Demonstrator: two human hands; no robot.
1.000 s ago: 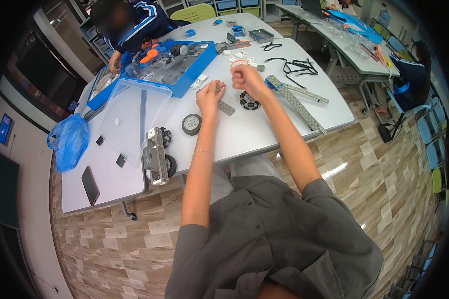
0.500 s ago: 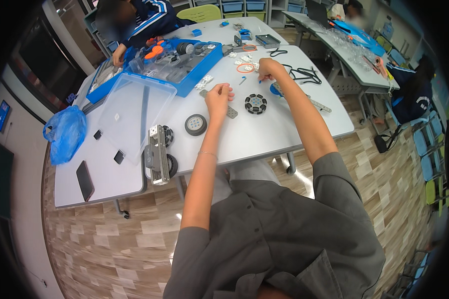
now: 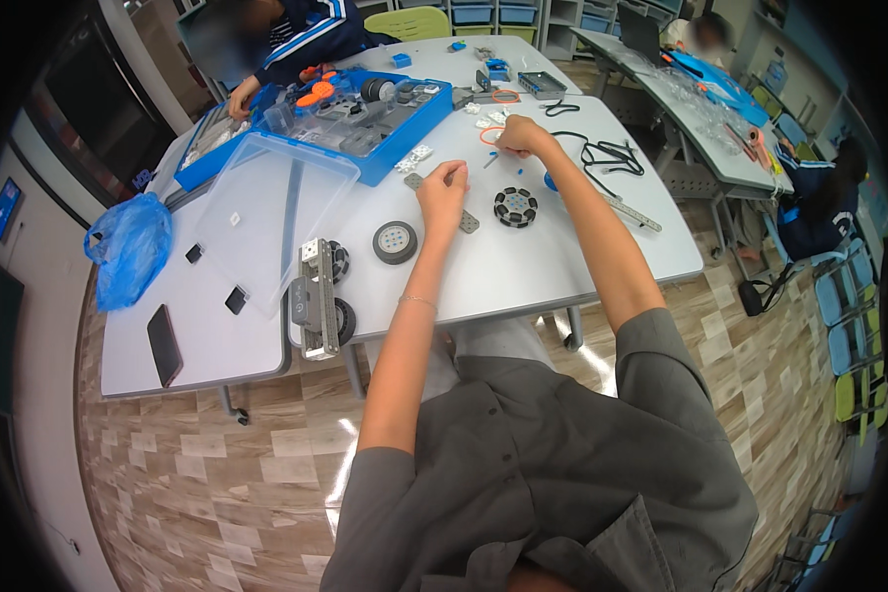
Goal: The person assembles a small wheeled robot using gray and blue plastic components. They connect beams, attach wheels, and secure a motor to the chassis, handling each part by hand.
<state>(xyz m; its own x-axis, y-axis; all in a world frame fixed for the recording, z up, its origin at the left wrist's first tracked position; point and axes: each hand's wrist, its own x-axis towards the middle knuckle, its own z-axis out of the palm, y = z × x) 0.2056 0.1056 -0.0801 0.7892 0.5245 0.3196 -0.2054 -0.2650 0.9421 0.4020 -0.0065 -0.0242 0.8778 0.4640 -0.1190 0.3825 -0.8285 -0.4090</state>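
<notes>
My left hand is closed, thumb and fingertips together, above a grey perforated plate that shows on both sides of it. Whatever those fingers hold, if anything, is too small to make out. Farther off, my right hand has its fingers curled down beside an orange ring and some small white connectors; its fingertips are partly hidden. Just below it lie a small blue pin and a thin grey shaft. Nearer me are a black-and-grey roller wheel and a grey-hubbed tyre.
A blue parts bin stands at the far left, another person's hand at its edge. Its clear lid, a wheeled metal assembly, a phone and a blue bag lie left. Black cables lie right.
My right hand has shifted left toward the orange ring, away from the small blue pin, which now lies apart from its fingers. My left hand stays over the plate, its fingers drawn closer together.
</notes>
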